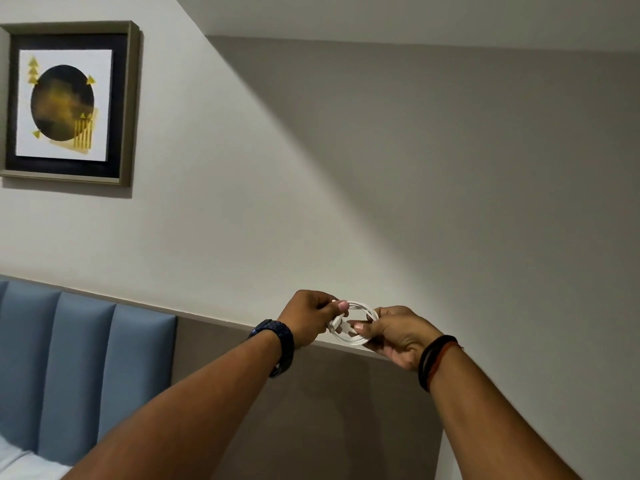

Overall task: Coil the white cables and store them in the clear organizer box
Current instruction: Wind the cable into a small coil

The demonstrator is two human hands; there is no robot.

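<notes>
Now both hands, left [308, 317] & right [398, 336], pinch smooth round white cable coil [360, 323].

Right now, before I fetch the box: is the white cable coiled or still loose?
Coiled: the white cable forms stacked round loops held between left hand and right hand.

Framed abstract picture [65, 103] high on a pale wall [346, 168], blue padded headboard [86, 368] below, white bedding [20, 462] beneath.
</notes>
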